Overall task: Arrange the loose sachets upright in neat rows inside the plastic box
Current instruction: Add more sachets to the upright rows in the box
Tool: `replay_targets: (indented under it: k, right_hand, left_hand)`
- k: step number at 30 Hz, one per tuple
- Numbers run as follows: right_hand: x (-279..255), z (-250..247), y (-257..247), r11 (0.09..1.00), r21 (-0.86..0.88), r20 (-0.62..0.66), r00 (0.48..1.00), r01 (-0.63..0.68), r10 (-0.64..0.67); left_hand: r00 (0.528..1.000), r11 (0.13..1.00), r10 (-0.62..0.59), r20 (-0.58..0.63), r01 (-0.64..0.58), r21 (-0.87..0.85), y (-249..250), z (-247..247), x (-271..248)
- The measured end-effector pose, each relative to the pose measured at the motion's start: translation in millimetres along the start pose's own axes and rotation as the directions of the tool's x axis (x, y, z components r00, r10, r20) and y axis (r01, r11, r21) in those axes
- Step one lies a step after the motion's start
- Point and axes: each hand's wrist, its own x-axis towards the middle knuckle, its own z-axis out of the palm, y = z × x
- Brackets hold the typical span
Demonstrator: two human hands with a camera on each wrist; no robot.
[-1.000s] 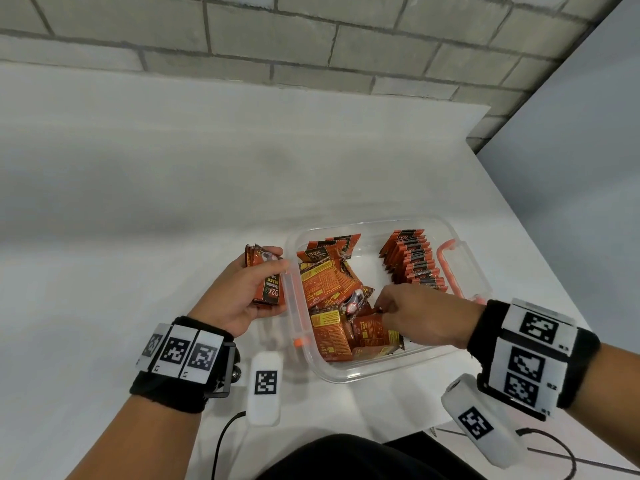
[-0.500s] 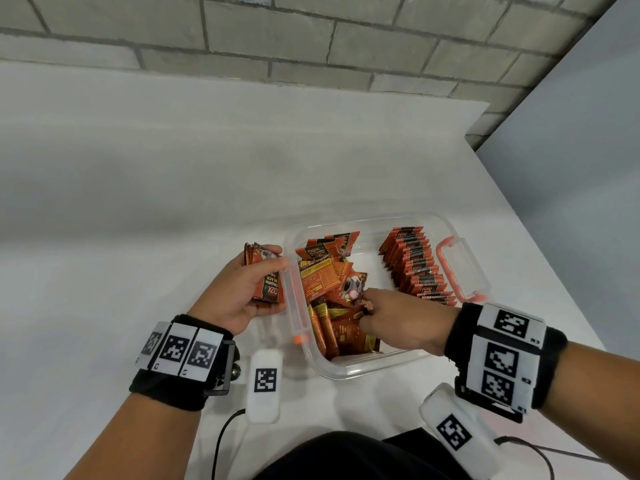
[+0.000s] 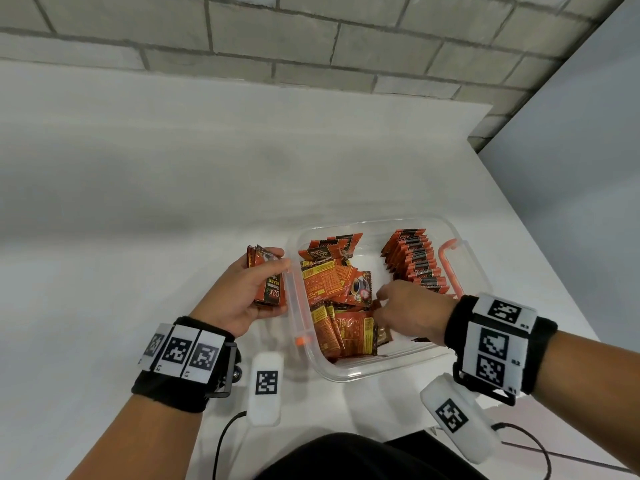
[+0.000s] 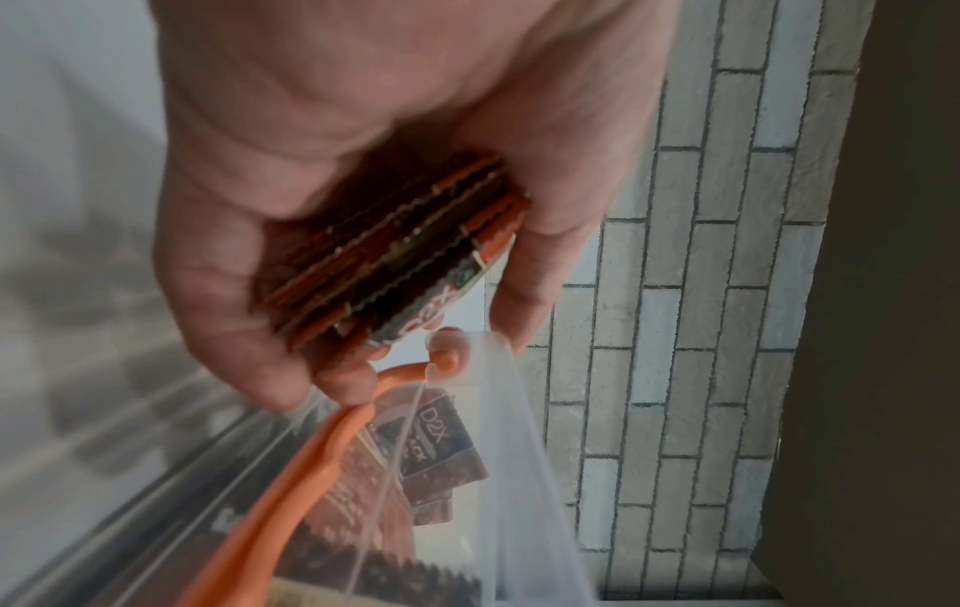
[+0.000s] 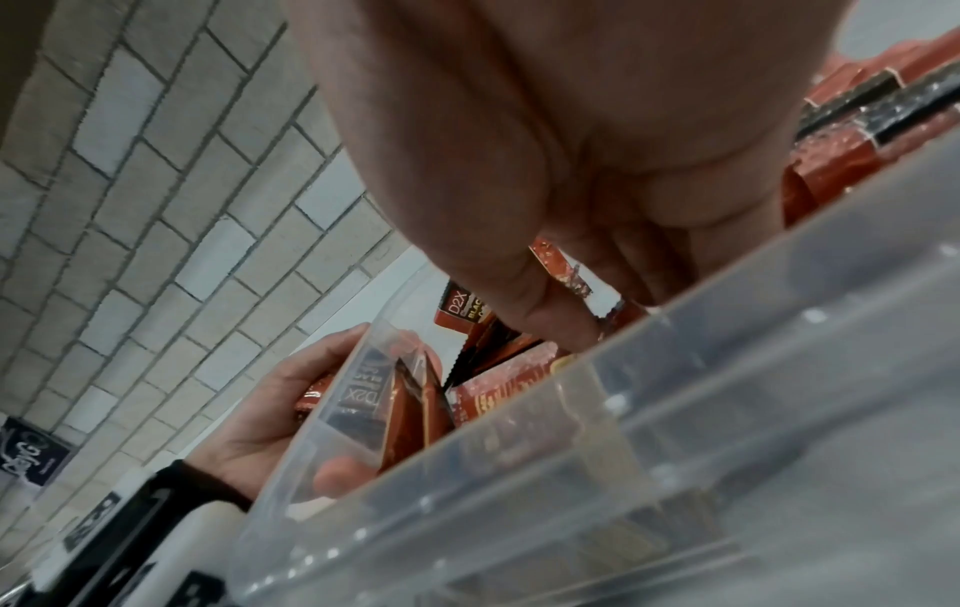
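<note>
A clear plastic box (image 3: pixel 349 374) sits on the white table. Its left half holds a jumble of loose orange sachets (image 3: pixel 329 285). An upright row of sachets (image 3: pixel 415 261) stands along the right side. My left hand (image 3: pixel 277 285) is just outside the box's left wall and grips a stack of sachets (image 3: pixel 266 297); the left wrist view shows the stack (image 4: pixel 395 254) edge-on between thumb and fingers. My right hand (image 3: pixel 379 301) is inside the box at the pile. In the right wrist view its thumb and fingers (image 5: pixel 550 304) pinch a sachet's edge (image 5: pixel 568 275).
Orange latch handles (image 3: pixel 450 268) hang on the box's right and left (image 3: pixel 301 339) sides. Two white tagged devices (image 3: pixel 265 386) (image 3: pixel 457 420) with cables lie near the front edge. A brick wall runs behind, and the table's right edge (image 3: pixel 526 216) is close to the box.
My right hand moved left into the loose pile, and the sachets at the near end shifted and tipped onto their edges. My left hand kept its stack in place.
</note>
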Motion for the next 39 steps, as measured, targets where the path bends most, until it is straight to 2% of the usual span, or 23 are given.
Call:
replay_targets:
  k: [3,8,11,14,17,19,22,25,27,29,30,31,32,33,34,35,36,38,39]
  right_hand:
    - [1,4,0,0.996,0.088,0.115,0.993,-0.006,-0.004]
    - [1,-3,2,0.977,0.195,0.079,0.994,-0.084,0.070]
    - [5,-1,5,0.958,0.274,0.181,0.983,-0.084,0.034]
    - [5,5,0,0.970,0.232,0.214,0.977,-0.075,0.024]
    - [7,3,-3,0.973,0.219,0.177,0.984,-0.074,0.035]
    - [10,-2,-6,0.976,0.204,0.103,0.993,-0.082,0.062]
    - [16,-14,-18,0.986,0.167,-0.033,0.999,-0.027,0.033]
    - [21,-25,-34,0.991,0.135,-0.082,0.997,0.022,-0.011]
    - [27,-30,-43,0.978,0.203,-0.090,0.996,0.037,-0.019]
    - [39,-37,-48,0.992,0.123,-0.097,0.995,-0.020,0.032]
    - [44,-33,-45,0.997,-0.079,-0.133,0.991,-0.001,-0.010]
    - [43,-33,-48,0.961,-0.276,-0.147,0.988,0.004,-0.046]
    - [45,-33,-51,0.941,-0.338,-0.156,0.985,0.020,-0.076]
    - [48,-30,-51,0.956,-0.287,-0.145,0.984,0.059,-0.104]
    - [47,-26,-53,0.994,-0.104,-0.089,0.995,0.033,-0.042]
    - [47,-23,-55,0.996,0.084,0.011,1.000,0.019,-0.020]
    - [47,-16,-55,0.972,0.233,0.050,0.998,0.035,-0.048]
    - [50,-10,-57,0.918,0.394,0.036,0.997,0.053,-0.073]
    - [51,-10,-57,0.909,0.414,0.019,0.999,0.039,-0.051]
  left_hand:
    - [1.000,1.000,-0.002,-0.002,0.002,-0.002,0,0,1]
    - [1.000,1.000,-0.001,0.002,0.001,-0.006,0,-1,1]
    - [1.000,1.000,-0.001,0.008,0.001,-0.005,0,-1,0]
    - [1.000,1.000,-0.001,0.010,0.001,-0.006,0,-2,1]
    - [1.000,1.000,-0.002,0.009,0.002,-0.013,-1,-2,1]
    - [1.000,1.000,-0.003,0.008,0.003,-0.013,-1,-2,1]
    - [1.000,1.000,-0.007,0.006,0.007,-0.005,-1,-2,0]
    - [1.000,1.000,-0.010,0.006,0.010,0.008,-1,-2,0]
    - [1.000,1.000,-0.011,0.007,0.011,0.009,0,-2,0]
    - [1.000,1.000,-0.013,0.007,0.013,0.005,0,-3,0]
    - [1.000,1.000,-0.015,0.006,0.015,0.002,0,-3,-1]
    - [1.000,1.000,-0.017,0.007,0.017,0.000,0,-3,-1]
    - [1.000,1.000,-0.017,0.008,0.017,-0.001,0,-3,0]
    - [1.000,1.000,-0.017,0.007,0.017,-0.002,0,-2,-1]
    - [1.000,1.000,-0.017,0.005,0.017,-0.004,0,-2,-1]
    - [1.000,1.000,-0.017,0.002,0.017,-0.006,0,-2,-1]
    - [1.000,1.000,-0.018,0.000,0.018,-0.007,0,-1,-1]
    - [1.000,1.000,-0.017,-0.004,0.017,-0.011,0,-1,-1]
    - [1.000,1.000,-0.018,-0.003,0.018,-0.011,0,-1,-1]
